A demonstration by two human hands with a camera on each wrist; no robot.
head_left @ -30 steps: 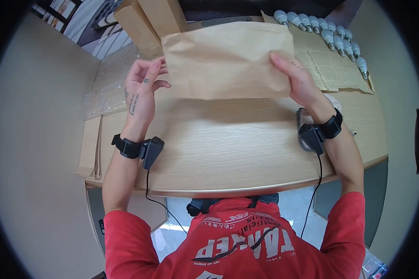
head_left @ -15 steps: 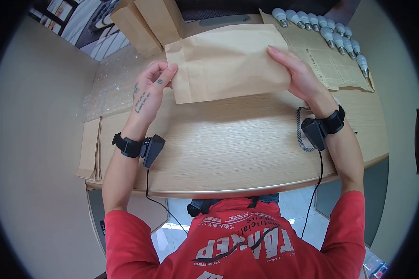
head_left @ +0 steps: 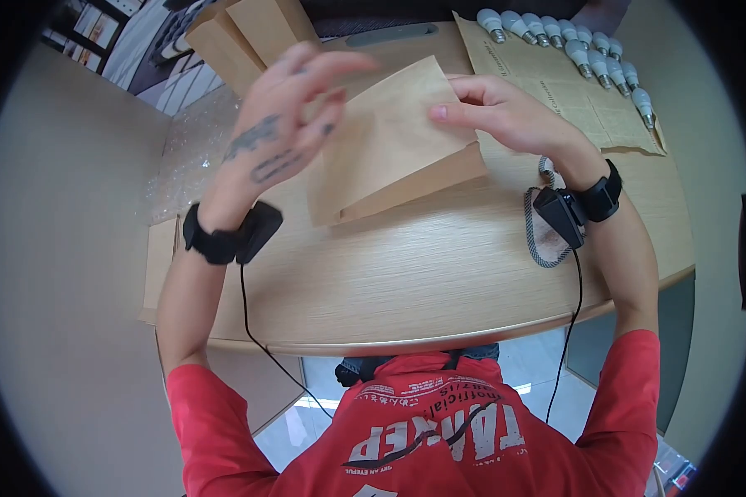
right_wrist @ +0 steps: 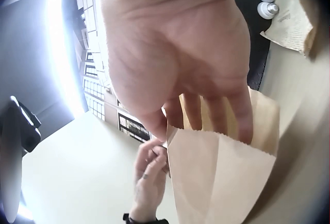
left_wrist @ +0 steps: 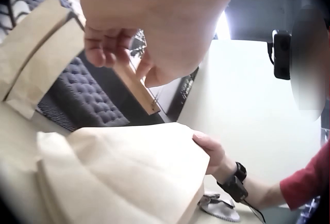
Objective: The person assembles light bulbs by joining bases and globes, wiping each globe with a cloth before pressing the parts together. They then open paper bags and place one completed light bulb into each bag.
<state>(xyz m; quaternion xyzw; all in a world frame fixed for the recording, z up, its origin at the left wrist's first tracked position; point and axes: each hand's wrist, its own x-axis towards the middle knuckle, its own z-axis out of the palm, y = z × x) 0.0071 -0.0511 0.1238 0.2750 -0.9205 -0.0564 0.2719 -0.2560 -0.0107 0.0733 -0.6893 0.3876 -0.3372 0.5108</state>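
A brown paper bag [head_left: 398, 141] is held over the table, its side gusset partly spread. My right hand [head_left: 506, 112] grips it at the mouth, thumb outside on the paper. In the right wrist view the fingers of that hand [right_wrist: 180, 54] reach inside the bag's jagged rim [right_wrist: 221, 136]. My left hand [head_left: 286, 116], blurred by motion, is raised over the bag's left end with its fingers spread loosely. The left wrist view shows the left hand [left_wrist: 154, 33] apart from the bag [left_wrist: 134, 172], holding nothing.
Several light bulbs [head_left: 584, 58] lie on a printed brown paper sheet [head_left: 555, 99] at the back right. Standing paper bags [head_left: 265, 29] are at the back left, near clear plastic wrap [head_left: 199, 157]. Folded bags [head_left: 157, 261] lie at the left edge. A cord-edged item [head_left: 547, 240] sits by the right wrist.
My left hand has let go of the bag's left end and risen. The bag has tilted, its left end lower, and its side has spread. The right hand has shifted left with it.
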